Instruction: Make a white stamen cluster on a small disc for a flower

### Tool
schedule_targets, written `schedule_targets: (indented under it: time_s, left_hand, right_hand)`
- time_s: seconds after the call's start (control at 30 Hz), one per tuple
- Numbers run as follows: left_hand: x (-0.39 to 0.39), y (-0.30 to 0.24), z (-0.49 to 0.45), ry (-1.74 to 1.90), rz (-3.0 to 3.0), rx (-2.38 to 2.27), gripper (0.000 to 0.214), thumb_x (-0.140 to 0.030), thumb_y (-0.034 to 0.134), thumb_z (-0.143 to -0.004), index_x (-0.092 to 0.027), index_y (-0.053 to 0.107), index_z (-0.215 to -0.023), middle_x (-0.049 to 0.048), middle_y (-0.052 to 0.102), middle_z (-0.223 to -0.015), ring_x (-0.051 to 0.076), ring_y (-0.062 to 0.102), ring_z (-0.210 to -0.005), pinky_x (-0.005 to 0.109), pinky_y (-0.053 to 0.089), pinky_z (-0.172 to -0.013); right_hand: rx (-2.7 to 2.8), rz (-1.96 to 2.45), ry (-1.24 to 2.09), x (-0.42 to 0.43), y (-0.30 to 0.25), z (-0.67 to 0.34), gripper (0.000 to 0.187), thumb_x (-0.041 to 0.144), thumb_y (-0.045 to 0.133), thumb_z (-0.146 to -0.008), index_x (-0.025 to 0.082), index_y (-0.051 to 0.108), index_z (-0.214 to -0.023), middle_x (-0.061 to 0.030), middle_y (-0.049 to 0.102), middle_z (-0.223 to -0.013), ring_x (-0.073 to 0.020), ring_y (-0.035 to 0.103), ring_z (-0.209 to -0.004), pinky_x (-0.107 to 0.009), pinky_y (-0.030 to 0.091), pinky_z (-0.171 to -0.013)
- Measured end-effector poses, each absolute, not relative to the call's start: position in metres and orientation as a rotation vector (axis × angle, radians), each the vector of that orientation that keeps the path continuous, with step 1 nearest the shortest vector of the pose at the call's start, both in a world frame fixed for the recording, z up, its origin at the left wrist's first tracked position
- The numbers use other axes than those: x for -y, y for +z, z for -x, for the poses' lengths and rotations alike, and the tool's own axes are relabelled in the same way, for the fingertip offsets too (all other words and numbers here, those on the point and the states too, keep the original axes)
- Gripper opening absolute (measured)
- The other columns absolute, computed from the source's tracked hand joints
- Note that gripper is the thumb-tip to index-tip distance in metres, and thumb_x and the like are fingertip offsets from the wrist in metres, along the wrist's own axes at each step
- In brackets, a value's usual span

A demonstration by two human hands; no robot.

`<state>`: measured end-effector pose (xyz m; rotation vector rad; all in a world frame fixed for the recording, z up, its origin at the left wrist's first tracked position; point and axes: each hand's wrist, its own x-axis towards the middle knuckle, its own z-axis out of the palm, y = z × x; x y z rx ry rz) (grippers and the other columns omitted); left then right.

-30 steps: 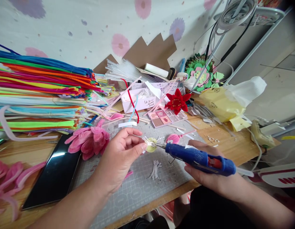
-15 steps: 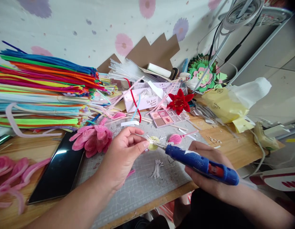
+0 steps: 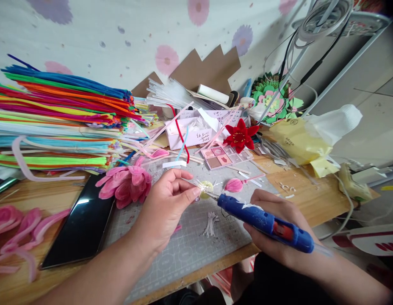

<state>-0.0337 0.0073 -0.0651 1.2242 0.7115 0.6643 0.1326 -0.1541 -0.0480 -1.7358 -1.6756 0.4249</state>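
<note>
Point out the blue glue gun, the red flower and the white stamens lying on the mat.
Blue glue gun [image 3: 261,221]: head view, middle of its body.
Red flower [image 3: 241,136]: head view, centre.
White stamens [image 3: 210,225]: head view, bundle's middle.

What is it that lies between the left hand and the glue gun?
In the head view, a yellow disc and white strands show between the left hand, which pinches the strands, and the glue gun.

Single head-worn camera; faces forward, steeply down over nearby worktable [image 3: 311,203].

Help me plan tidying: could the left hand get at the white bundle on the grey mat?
Probably not as is: the left hand holds pale strands, though nothing seems to cover the nearby white bundle.
</note>
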Motion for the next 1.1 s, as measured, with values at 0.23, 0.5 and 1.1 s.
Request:
schedule_targets:
  time_s: [0.23, 0.5, 1.1]
  left_hand:
    - [-0.007, -0.067, 0.035, 0.669, -1.207, -0.707, 0.023, -0.020, 0.073, -0.074, -0.020, 0.059, -0.092, -0.0051, 0.065, -0.066, 0.010, 0.057, -0.066, 0.023, 0.042, -0.066]
    - [-0.010, -0.068, 0.034, 0.657, -1.166, -0.699, 0.023, -0.020, 0.073, -0.074, -0.020, 0.058, -0.091, -0.0061, 0.065, -0.066, 0.009, 0.057, -0.065, 0.022, 0.041, -0.065]
    - [-0.020, -0.066, 0.032, 0.660, -1.160, -0.796, 0.044, -0.031, 0.085, -0.056, -0.020, 0.060, -0.091, -0.0039, 0.067, -0.071, 0.013, 0.059, -0.071, 0.024, 0.045, -0.067]
  right_hand:
    - [1.690, 1.713, 0.523, 0.157, -0.046, -0.135, 0.017, 0.005, 0.054, -0.067, 0.020, 0.048, -0.068, -0.0010, 0.053, -0.078, -0.0152, 0.052, -0.071, -0.028, 0.042, -0.062]
    - [1.705, 1.761, 0.477, 0.155, -0.046, -0.136, 0.016, 0.005, 0.055, -0.068, 0.020, 0.049, -0.066, 0.0014, 0.049, -0.071, -0.0133, 0.048, -0.065, -0.027, 0.038, -0.059]
    - [0.373, 1.898, 0.337, 0.207, -0.081, -0.306, 0.035, 0.044, 0.078, -0.071, 0.016, 0.059, -0.078, 0.0016, 0.055, -0.057, -0.0114, 0.052, -0.045, -0.027, 0.050, -0.045]
